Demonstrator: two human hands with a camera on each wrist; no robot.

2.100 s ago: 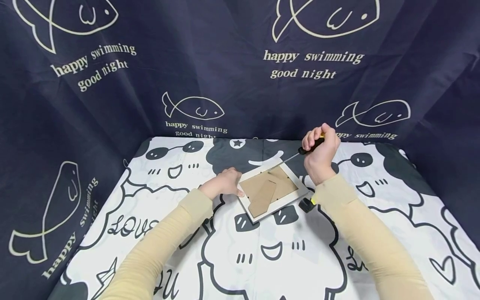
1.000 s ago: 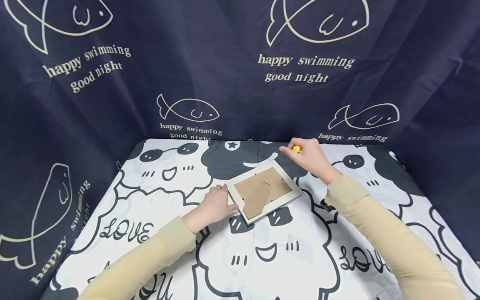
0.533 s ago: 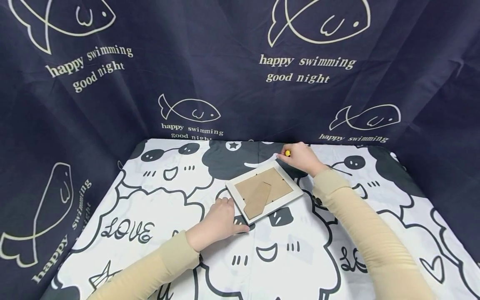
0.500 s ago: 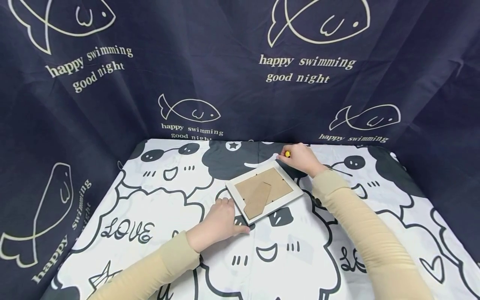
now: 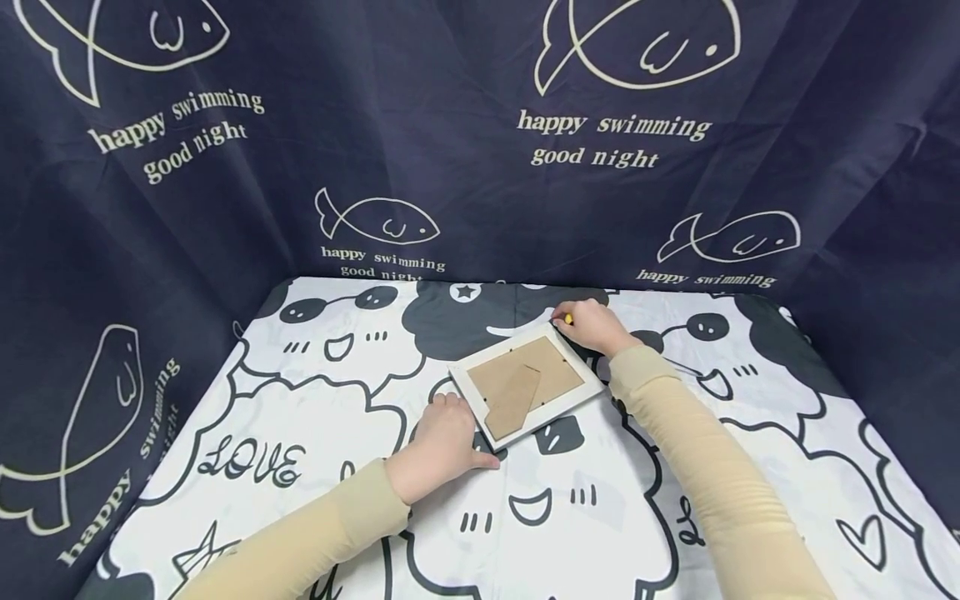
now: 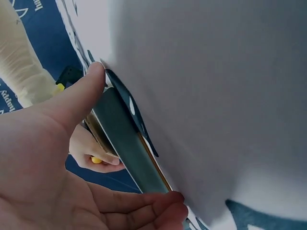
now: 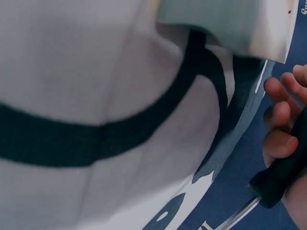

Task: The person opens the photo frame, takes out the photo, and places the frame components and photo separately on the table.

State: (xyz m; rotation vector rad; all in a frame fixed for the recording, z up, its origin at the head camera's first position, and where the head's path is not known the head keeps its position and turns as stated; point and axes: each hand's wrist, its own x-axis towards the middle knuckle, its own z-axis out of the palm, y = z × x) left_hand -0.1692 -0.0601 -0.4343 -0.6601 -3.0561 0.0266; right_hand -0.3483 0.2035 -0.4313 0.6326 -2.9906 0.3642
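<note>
A white picture frame (image 5: 472,379) lies face down on the table, its brown backing board and fold-out stand (image 5: 517,400) facing up. My left hand (image 5: 441,442) holds its left short edge. In the left wrist view the thumb (image 6: 91,86) is at one corner and the curled fingers (image 6: 153,211) are further along that edge. My right hand (image 5: 592,325) grips a screwdriver (image 7: 283,167) with a black handle and metal shaft; its yellow end shows in the head view. The right fingertips are right at the frame's far corner. The screwdriver's tip is out of view.
A white cloth (image 5: 540,542) with black cartoon sheep and lettering covers the table. Dark blue curtains (image 5: 480,167) with fish drawings stand behind and at both sides.
The right hand has drawn the screwdriver away from the backing board, turned it, and come down to the frame's far corner. My left hand has shifted along the left edge toward the near corner.
</note>
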